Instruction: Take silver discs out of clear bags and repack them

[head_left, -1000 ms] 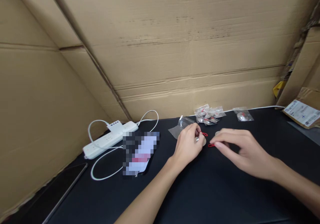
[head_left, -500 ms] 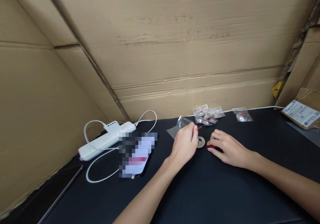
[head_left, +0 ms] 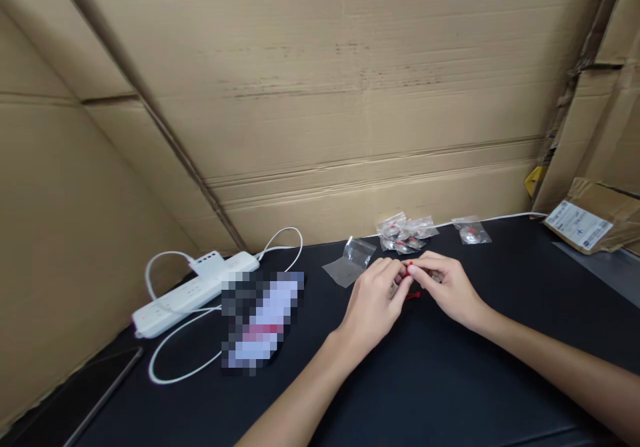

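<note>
My left hand (head_left: 374,295) and my right hand (head_left: 447,288) meet over the black tabletop, fingertips almost touching. Both are closed in a pinch on a thin red cord (head_left: 410,266), of which a small bit shows between the fingertips. Just below the fingers, a loop of red cord (head_left: 413,296) shows against the black surface. Whatever else lies behind or inside the fingers is mostly hidden; the round metal disc cannot be made out clearly. Left of the hands lies an opened clear plastic bag (head_left: 347,266).
Several small clear packets (head_left: 405,232) with red bits lie by the cardboard wall (head_left: 320,134), and a single packet (head_left: 471,231) sits to their right. A white power strip (head_left: 195,294) with cables and a blurred phone (head_left: 265,320) are at left. A labelled package (head_left: 580,224) is at right.
My hands have come together and now pinch the red cord between them. The round disc that lay between them is no longer plainly visible. The view has shifted slightly right.
</note>
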The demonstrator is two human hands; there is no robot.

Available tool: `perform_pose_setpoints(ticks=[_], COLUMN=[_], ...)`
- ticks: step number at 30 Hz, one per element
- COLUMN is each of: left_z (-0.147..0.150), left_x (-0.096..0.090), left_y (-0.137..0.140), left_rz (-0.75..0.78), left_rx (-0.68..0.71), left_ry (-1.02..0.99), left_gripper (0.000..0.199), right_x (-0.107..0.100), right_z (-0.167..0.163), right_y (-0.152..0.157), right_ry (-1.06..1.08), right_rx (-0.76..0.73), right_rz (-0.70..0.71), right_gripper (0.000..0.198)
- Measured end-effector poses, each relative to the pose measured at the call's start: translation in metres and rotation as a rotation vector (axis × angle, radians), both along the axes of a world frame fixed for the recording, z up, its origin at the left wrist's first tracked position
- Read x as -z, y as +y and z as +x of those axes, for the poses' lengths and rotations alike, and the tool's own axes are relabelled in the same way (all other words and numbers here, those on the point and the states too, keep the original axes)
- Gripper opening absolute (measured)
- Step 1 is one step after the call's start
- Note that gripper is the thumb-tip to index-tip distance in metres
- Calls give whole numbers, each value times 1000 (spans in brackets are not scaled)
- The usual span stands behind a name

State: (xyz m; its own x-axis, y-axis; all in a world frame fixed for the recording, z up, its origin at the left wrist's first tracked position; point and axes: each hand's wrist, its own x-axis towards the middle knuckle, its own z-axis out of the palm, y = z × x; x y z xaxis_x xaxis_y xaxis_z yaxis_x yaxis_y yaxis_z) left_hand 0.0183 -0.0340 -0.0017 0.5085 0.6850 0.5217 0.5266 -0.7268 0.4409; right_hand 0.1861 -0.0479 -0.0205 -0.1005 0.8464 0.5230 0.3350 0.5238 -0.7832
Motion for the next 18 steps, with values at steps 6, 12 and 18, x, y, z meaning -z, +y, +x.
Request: perform_pose_setpoints(ticks=[6,12,18], left_z=[-8,-24,-30], left_x=[-9,-11,-9], left_y=[6,21,23], left_rz=[58,57,0], left_rx=[-11,-158,-117], left_ry=[55,267,333], left_gripper=[12,13,21], right_x=[0,-7,-3], right_z=[5,10,14], right_y=[6,8,9], right_ry=[223,524,478], right_rx=[-2,-55,34], right_rz=[-89,-359,-344], right_gripper=[22,32,40])
